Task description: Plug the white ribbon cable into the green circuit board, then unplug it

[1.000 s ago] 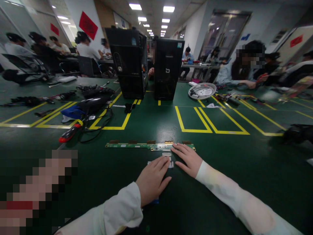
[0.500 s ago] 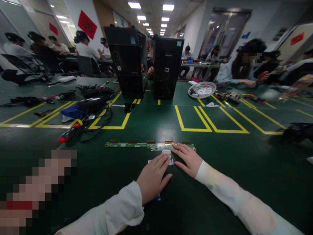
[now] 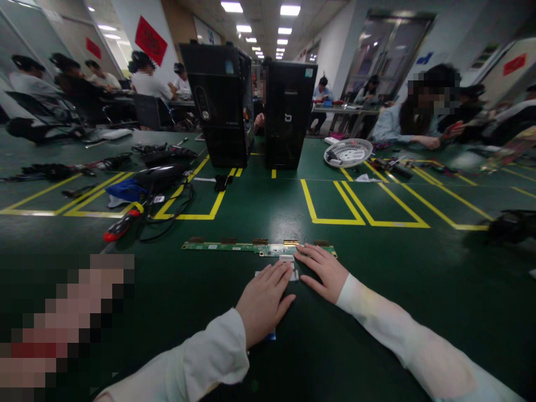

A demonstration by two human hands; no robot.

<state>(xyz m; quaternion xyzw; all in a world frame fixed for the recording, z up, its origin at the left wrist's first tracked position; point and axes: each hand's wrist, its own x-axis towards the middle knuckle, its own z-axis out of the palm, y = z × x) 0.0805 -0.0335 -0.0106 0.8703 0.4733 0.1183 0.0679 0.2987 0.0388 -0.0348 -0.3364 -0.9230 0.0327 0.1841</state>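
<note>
Head view: right hand (image 3: 325, 272), fingers spread against circuit board (image 3: 221, 246), likely steadying it; left hand (image 3: 262, 301), fingers straight, likely pressing white strip (image 3: 287, 258).

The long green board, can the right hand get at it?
Looks like yes: the right hand has its fingertips at the right half of the green board, and nothing seems to block them.

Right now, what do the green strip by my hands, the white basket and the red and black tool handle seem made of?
Green strip: probably circuit-board laminate, semi-glossy, judging by its green surface and coppery tabs. White basket: likely plastic, from its thin, regular openwork; finish unclear. Tool handle: perhaps glossy plastic, maybe part rubber, given its highlights.
</note>
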